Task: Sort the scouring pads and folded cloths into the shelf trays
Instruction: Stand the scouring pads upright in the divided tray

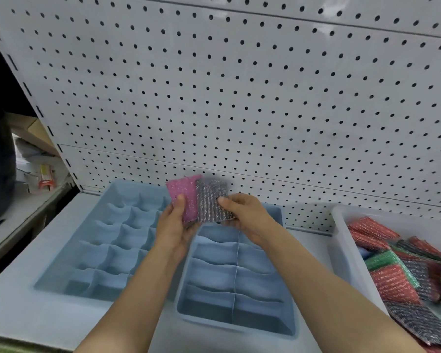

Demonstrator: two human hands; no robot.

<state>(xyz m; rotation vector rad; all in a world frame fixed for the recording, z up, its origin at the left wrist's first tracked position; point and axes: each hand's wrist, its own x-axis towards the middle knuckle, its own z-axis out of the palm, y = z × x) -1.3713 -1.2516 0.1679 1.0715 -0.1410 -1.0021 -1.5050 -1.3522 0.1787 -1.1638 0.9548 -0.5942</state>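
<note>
While your left hand [175,225] grips the pink scouring pad [182,197] and your right hand [247,215] grips the grey scouring pad [211,202], fingers curled round each, the pads meet edge to edge above the back ends of the left tray [69,240] and right tray [239,326] on the shelf [23,314]. At its right edge, a white bin [341,225] holds mixed pads [397,284].

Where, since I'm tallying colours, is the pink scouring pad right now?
In the head view the pink scouring pad is mid-frame, pinched by the left hand, just left of the grey scouring pad in the right hand, above the blue divided trays.
</note>
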